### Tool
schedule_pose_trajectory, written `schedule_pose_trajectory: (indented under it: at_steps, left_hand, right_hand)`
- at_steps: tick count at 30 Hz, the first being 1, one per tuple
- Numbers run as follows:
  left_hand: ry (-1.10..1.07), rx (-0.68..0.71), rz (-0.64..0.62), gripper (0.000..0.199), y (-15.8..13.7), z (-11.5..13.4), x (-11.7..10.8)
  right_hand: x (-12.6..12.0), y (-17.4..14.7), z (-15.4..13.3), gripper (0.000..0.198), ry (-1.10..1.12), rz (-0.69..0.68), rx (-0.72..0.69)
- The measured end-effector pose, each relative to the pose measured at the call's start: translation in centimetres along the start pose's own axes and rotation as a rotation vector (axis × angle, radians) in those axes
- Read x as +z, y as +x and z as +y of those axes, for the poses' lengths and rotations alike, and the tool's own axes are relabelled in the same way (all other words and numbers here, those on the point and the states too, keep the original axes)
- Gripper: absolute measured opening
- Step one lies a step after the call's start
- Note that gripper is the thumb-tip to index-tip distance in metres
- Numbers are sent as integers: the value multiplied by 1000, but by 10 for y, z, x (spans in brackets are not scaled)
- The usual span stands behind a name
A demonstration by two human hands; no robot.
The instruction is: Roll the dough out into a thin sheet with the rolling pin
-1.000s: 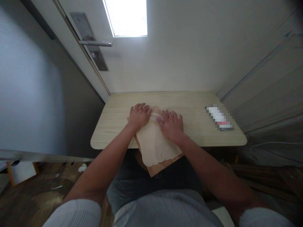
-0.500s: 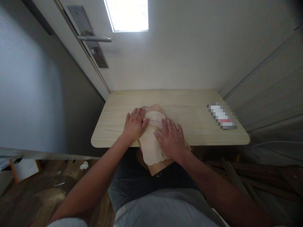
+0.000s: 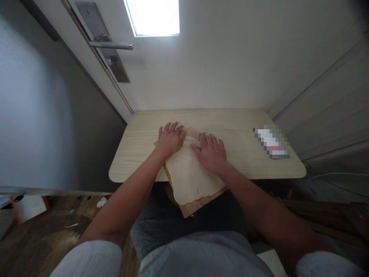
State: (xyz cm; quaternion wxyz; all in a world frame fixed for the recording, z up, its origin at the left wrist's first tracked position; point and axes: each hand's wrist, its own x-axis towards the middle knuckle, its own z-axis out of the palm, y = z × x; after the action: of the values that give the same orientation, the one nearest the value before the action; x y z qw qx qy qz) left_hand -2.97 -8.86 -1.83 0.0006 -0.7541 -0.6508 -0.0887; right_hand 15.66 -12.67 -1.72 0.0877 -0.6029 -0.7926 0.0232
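A pale cream, thin flat sheet [image 3: 190, 177] with a wavy rounded lower edge lies on a brown sheet [image 3: 188, 209]. Both overhang the front edge of the table. I cannot tell whether the cream sheet is dough, leather or cloth. My left hand [image 3: 172, 139] rests palm down on its upper left part, fingers spread. On the upper right part lies my right hand [image 3: 211, 152], its fingers apart and its thumb pointing toward the left hand. A whitish raised band [image 3: 191, 141] shows between the two thumbs; its ends are hidden under the hands.
The wooden table [image 3: 135, 146] stands against a white door with a metal handle [image 3: 112, 45]. A blurred-out white and red object [image 3: 271, 143] lies at the table's right end. Crumpled white tissue [image 3: 101, 202] is on the floor at left; long dark pieces [image 3: 319, 209] lie at right.
Both hands have slid forward, away from me, over the sheet. More of the cream sheet's lower part now shows, and the whitish band between the thumbs stands out more.
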Motion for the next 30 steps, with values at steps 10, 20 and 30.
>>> schedule_pose_trajectory:
  at_steps: [10,20,30]
  left_hand:
    - [18,44,-31,51,29,1,1]
    - [-9,59,-64,52,58,-4,9]
    - [7,78,-138,48,80,-5,12]
  right_hand:
    - [2,27,16,66,3,-68,-2]
    - [5,58,33,68,14,-177,7]
    - [4,73,42,67,-50,-197,-51]
